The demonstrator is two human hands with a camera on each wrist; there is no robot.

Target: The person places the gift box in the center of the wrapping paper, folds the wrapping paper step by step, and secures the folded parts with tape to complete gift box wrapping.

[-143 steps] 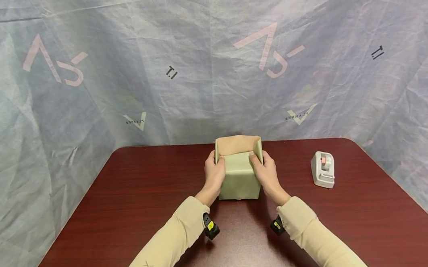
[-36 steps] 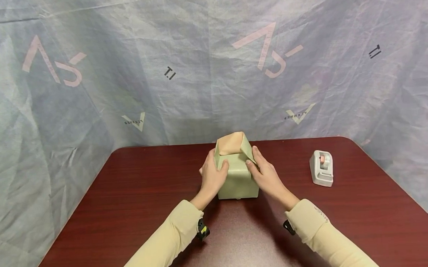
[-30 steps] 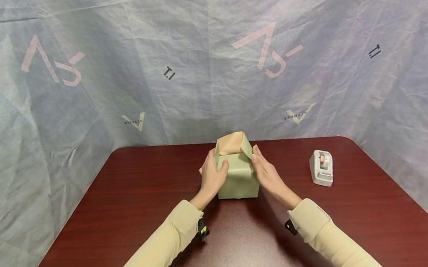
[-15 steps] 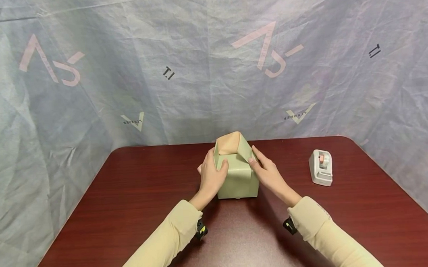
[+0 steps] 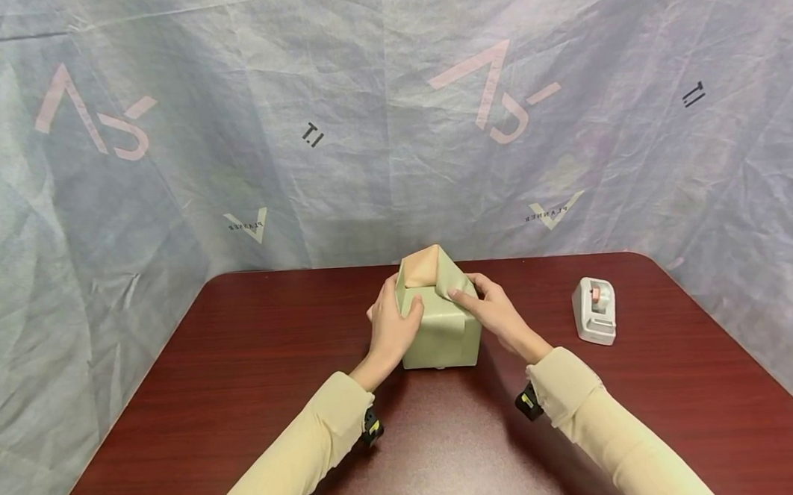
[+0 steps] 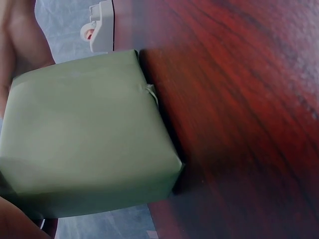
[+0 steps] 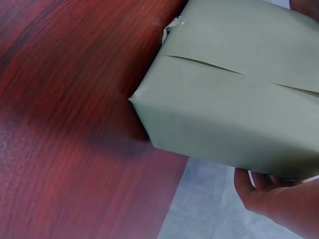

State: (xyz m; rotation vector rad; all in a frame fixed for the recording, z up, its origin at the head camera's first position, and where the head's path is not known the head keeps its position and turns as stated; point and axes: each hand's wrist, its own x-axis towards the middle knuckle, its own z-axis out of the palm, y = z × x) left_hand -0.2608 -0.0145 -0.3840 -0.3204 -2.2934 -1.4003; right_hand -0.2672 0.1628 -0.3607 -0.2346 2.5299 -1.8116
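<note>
A box wrapped in pale green paper (image 5: 435, 346) stands on the table, its wrapping paper (image 5: 421, 267) raised at the top and showing a tan inner side. My left hand (image 5: 392, 326) grips the box's left side, thumb on the top near edge. On the right, my right hand (image 5: 499, 315) pinches the folded paper flap, thumb on top and fingers behind the side. The left wrist view shows a smooth face of the box (image 6: 84, 129) with a small crumpled bit at its lower edge. Slit-like seams cross the box (image 7: 214, 99) in the right wrist view.
A white tape dispenser (image 5: 595, 315) sits to the right on the dark red wood table (image 5: 253, 345). Behind the table hangs a grey printed cloth (image 5: 365, 167).
The right side of the paper has folded inward, narrowing the opening at the top. My right hand has shifted its thumb left onto the fold. My left hand stays at the box's left side.
</note>
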